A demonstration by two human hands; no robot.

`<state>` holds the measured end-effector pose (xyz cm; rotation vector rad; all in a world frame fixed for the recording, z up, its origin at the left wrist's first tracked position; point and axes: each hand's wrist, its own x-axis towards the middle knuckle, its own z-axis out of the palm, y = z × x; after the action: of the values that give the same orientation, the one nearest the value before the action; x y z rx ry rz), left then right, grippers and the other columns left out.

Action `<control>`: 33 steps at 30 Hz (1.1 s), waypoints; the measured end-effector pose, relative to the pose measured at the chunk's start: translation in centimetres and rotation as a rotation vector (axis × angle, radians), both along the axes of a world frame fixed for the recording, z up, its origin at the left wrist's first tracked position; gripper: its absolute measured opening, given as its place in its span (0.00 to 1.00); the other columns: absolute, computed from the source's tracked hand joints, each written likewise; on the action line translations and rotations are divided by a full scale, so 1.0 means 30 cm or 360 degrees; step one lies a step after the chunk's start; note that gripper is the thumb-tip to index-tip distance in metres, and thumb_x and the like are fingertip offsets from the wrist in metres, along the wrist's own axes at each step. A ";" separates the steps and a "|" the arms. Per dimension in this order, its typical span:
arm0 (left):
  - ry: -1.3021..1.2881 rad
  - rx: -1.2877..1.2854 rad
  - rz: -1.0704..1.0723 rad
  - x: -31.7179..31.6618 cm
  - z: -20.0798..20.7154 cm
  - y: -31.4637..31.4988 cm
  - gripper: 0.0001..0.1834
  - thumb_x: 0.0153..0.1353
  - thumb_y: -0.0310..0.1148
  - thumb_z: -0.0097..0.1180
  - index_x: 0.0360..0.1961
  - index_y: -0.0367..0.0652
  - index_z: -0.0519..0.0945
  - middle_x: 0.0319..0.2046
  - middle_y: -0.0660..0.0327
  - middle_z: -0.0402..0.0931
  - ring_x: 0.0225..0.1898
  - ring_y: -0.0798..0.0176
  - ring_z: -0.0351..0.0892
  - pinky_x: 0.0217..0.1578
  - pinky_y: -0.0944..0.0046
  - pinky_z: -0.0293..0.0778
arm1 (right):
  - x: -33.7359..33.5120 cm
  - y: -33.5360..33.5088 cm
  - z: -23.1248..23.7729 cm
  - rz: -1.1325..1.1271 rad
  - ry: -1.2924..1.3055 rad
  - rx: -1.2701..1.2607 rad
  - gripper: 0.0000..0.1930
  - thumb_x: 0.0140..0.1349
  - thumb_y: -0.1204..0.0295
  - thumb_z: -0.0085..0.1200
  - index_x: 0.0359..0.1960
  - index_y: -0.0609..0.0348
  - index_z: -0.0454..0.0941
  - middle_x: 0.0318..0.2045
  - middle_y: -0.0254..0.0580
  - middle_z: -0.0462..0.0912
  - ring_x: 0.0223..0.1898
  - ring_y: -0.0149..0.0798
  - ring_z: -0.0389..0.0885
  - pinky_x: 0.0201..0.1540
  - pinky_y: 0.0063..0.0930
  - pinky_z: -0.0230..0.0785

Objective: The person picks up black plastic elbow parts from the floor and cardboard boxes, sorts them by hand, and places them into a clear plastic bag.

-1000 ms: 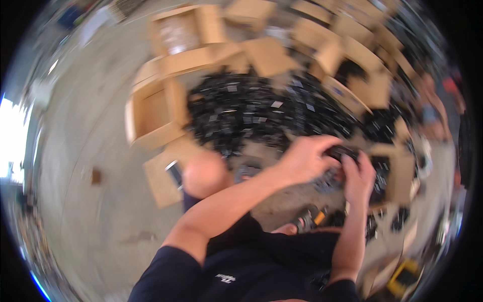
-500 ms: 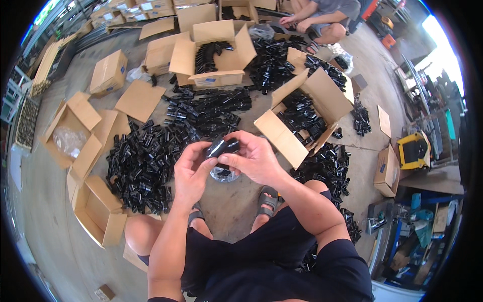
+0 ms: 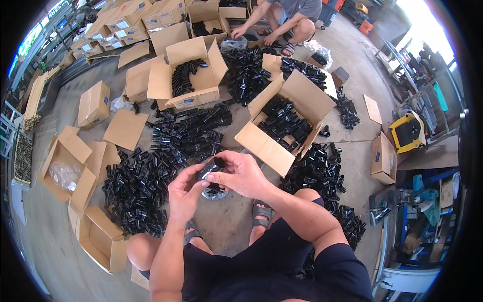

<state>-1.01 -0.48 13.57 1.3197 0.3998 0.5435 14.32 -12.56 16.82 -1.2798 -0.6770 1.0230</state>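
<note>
Between both hands, in front of my knees, is a short, glossy black tubular part [image 3: 212, 167], tilted with one end toward the upper right. My left hand [image 3: 185, 190] pinches its lower left side with thumb and fingers. On the other side my right hand [image 3: 242, 174] grips it, the thumb lying across its near face. Below the hands, a clear plastic bag [image 3: 215, 195] with black pieces in it lies on the floor, partly hidden by them. A heap of similar black parts [image 3: 133, 191] spreads to the left, and another pile [image 3: 314, 168] lies to the right.
An open carton [image 3: 284, 160] partly filled with black parts stands ahead right; another carton [image 3: 196, 98] with parts in a curved row stands farther off. Open boxes [image 3: 103, 241] sit at left. A co-worker [image 3: 297, 22] crouches at the back. A yellow-framed item [image 3: 408, 132] is far right.
The black part has turned in my fingers, its end now tipped up to the right. My view has shifted, so the surroundings appear moved left. The co-worker's arms have spread apart.
</note>
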 end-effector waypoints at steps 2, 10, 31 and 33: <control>0.0000 -0.0016 -0.0068 0.008 0.000 0.001 0.21 0.63 0.17 0.61 0.58 0.32 0.78 0.51 0.58 0.81 0.53 0.67 0.79 0.55 0.66 0.74 | 0.004 -0.006 0.001 -0.0027 -0.0174 -0.0021 0.18 0.62 0.68 0.69 0.48 0.67 0.79 0.30 0.31 0.83 0.29 0.18 0.76 0.29 0.17 0.71; 0.0112 -0.0135 -0.0142 0.013 0.027 0.009 0.21 0.63 0.20 0.63 0.58 0.30 0.77 0.50 0.58 0.82 0.51 0.68 0.80 0.52 0.68 0.76 | 0.007 -0.013 -0.012 -0.0033 -0.0251 0.0004 0.19 0.60 0.68 0.70 0.49 0.64 0.80 0.26 0.29 0.82 0.27 0.17 0.74 0.28 0.17 0.69; 0.0018 0.0058 -0.0096 -0.015 0.053 0.003 0.21 0.63 0.23 0.66 0.56 0.30 0.77 0.45 0.59 0.83 0.44 0.72 0.80 0.47 0.70 0.77 | -0.011 -0.003 -0.014 0.0082 -0.0022 0.0160 0.19 0.62 0.72 0.68 0.53 0.62 0.78 0.27 0.26 0.80 0.28 0.17 0.73 0.30 0.18 0.69; -0.0014 0.0072 -0.0081 -0.011 0.054 -0.004 0.21 0.62 0.21 0.65 0.57 0.30 0.76 0.45 0.60 0.83 0.43 0.73 0.80 0.45 0.71 0.76 | 0.002 -0.008 -0.017 0.0160 -0.0039 0.0147 0.19 0.63 0.74 0.66 0.54 0.61 0.77 0.30 0.27 0.81 0.29 0.18 0.75 0.31 0.17 0.70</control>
<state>-1.35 -0.59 15.19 1.3665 0.3474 0.5183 14.37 -12.81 16.31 -1.1890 -0.8055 1.0471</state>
